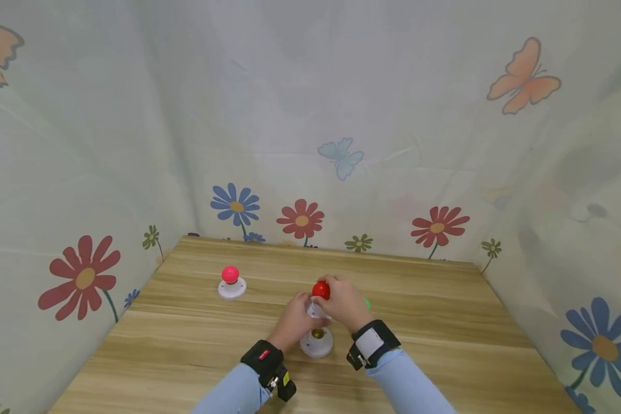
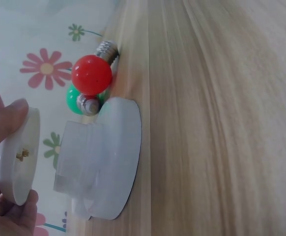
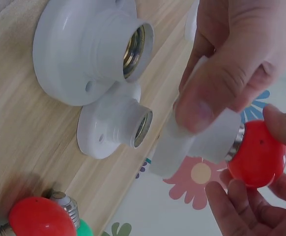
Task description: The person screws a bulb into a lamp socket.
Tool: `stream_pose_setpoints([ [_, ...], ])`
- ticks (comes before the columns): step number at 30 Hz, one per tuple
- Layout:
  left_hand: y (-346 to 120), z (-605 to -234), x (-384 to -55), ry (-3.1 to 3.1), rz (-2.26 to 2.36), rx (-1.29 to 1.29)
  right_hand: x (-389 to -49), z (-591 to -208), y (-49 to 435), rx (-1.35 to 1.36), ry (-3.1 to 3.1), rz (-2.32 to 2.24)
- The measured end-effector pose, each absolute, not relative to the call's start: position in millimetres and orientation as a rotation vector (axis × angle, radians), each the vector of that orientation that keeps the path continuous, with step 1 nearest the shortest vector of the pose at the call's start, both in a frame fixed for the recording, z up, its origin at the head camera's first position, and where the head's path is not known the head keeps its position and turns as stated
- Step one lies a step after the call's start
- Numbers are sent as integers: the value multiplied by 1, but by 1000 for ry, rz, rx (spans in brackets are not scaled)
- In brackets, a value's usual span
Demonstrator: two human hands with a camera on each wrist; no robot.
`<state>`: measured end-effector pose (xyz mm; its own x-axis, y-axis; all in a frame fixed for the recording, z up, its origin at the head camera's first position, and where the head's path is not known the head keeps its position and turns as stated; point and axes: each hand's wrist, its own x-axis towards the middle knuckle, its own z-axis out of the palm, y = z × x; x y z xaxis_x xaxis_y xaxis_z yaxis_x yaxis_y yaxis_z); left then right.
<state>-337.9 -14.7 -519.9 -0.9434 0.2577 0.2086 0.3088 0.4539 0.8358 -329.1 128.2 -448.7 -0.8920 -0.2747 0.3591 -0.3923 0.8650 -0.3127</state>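
Observation:
My left hand [image 1: 295,319] grips a white lamp socket [image 3: 175,145] by its round base, lifted off the table, the thumb lying across it. A red bulb [image 3: 258,156] sits at the socket's mouth, with part of its metal screw base showing outside. Fingers of my right hand [image 1: 345,302] hold this bulb's round glass. Below the hands, another white socket [image 1: 317,345] stands on the table with its brass-lined mouth upward. A second standing socket [image 3: 106,128] appears behind it in the right wrist view.
The wooden table [image 1: 186,345] also carries a loose red bulb [image 2: 91,74] and a green bulb [image 2: 73,100], lying close together. Farther left stands a pink-red bulb [image 1: 230,274] upright in a white socket [image 1: 232,290]. A flower-printed curtain [image 1: 269,103] surrounds the table's back and sides.

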Motion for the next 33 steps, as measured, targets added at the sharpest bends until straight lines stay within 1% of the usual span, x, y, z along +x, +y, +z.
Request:
stream_pose_setpoints([
  [11,-10,-514,-336,-2674,-1409,-444,-321,-448,115,271,-2711,555],
  [15,-9,-513,-337,-2681,-1417,-435,-320,-446,114,250,-2731,563],
  [19,-10,-518,-338,-2697,-1421,-450,-319,-445,118,285,-2822,625],
  [25,-15,-521,-338,-2665,-1522,-486,-319,-437,134,396,-2927,846],
  [29,-16,-521,-340,-2636,-1599,-438,-328,-425,156,481,-2819,721],
  [33,-17,-519,-340,-2626,-1605,-409,-342,-417,185,459,-2629,535],
])
